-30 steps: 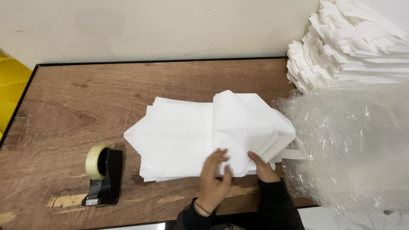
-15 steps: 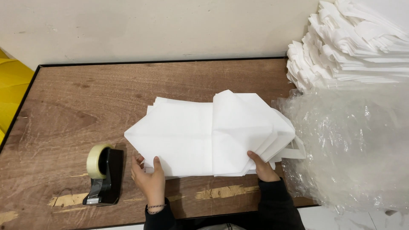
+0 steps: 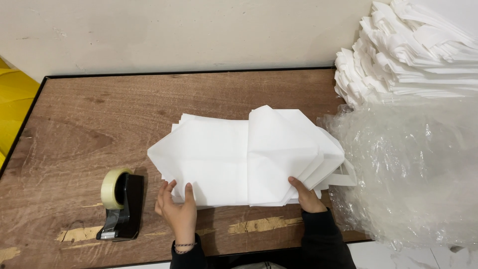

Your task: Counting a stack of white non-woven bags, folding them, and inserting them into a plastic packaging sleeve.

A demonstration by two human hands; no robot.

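Note:
A stack of white non-woven fabric bags [image 3: 249,157] lies on the brown wooden table [image 3: 99,119], its right half folded over with handles sticking out to the right. My left hand [image 3: 177,209] grips the stack's near left corner, thumb on top. My right hand [image 3: 306,195] holds the near right edge of the folded part, fingers tucked under it. Both wrists wear dark sleeves.
A black tape dispenser with a pale roll [image 3: 119,204] stands just left of my left hand. Crumpled clear plastic wrap [image 3: 408,169] covers the table's right end. A tall pile of white bags [image 3: 413,55] rests behind it. Something yellow [image 3: 12,104] borders the table's left side.
My left hand moved from the middle of the stack's near edge to its near left corner and took hold there. The right hand stayed at the right edge.

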